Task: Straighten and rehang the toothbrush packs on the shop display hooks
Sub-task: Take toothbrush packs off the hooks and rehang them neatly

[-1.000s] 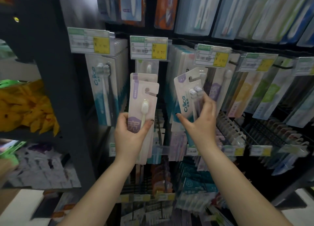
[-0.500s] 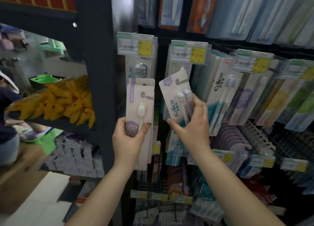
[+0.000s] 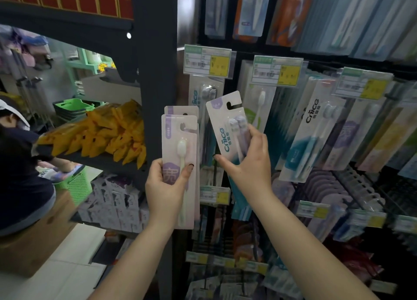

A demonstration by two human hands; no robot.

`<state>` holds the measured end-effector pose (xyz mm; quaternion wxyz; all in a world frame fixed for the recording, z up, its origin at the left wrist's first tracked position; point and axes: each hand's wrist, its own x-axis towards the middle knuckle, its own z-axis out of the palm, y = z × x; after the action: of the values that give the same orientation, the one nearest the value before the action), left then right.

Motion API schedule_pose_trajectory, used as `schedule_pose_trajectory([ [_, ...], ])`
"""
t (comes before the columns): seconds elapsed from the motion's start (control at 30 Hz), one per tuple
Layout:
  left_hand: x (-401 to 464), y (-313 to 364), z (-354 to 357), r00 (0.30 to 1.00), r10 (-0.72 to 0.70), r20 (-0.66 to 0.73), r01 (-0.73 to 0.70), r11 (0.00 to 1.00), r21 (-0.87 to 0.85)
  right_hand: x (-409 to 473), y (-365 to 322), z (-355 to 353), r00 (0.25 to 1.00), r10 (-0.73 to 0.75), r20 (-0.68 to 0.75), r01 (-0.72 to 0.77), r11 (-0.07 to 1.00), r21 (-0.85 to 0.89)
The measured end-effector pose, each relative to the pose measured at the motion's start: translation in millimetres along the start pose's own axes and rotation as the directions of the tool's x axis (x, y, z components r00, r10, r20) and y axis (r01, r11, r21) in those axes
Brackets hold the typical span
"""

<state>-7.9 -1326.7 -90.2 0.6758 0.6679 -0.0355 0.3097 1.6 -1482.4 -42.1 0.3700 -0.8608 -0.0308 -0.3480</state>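
My left hand (image 3: 168, 183) grips two stacked pale pink single-toothbrush packs (image 3: 178, 137), held upright in front of the dark shelf post. My right hand (image 3: 249, 164) grips a white and teal twin-toothbrush pack (image 3: 226, 128), tilted with its hook slot up and to the left. Both packs are off the hooks. Behind them hang rows of toothbrush packs on display hooks, a twin pack (image 3: 206, 96) at the far left hook and a white-brush pack (image 3: 261, 105) on the hook beside it.
Price tags (image 3: 207, 60) (image 3: 277, 72) sit at the hook ends. A dark upright post (image 3: 158, 78) borders the display on the left. Yellow packets (image 3: 108, 137) lie on a shelf left of it. A person in a white cap (image 3: 13, 141) crouches at far left.
The view has swung left, so the display now sits further right in frame. Both hands kept hold of their packs; the right-hand pack drew closer to the left-hand ones.
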Motion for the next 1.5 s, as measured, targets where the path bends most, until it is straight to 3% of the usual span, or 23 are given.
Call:
schedule_pose_trajectory([
  [0.4, 3, -2, 1, 1.0, -0.014, 0.019, 0.014, 1.0, -0.003, 2, -1, -1, 0.997, 0.068, -0.038, -0.071, 0.993, -0.09],
  [1.1, -13, 7, 52, 0.991, -0.004, 0.135, 0.015, 0.996, -0.085, -4, 26, -36, 0.985, 0.173, -0.024, -0.174, 0.982, -0.067],
  [1.5, -13, 7, 57, 0.992, -0.008, 0.129, 0.019, 0.996, -0.087, -1, 31, -30, 0.991, 0.119, -0.06, -0.121, 0.992, -0.028],
])
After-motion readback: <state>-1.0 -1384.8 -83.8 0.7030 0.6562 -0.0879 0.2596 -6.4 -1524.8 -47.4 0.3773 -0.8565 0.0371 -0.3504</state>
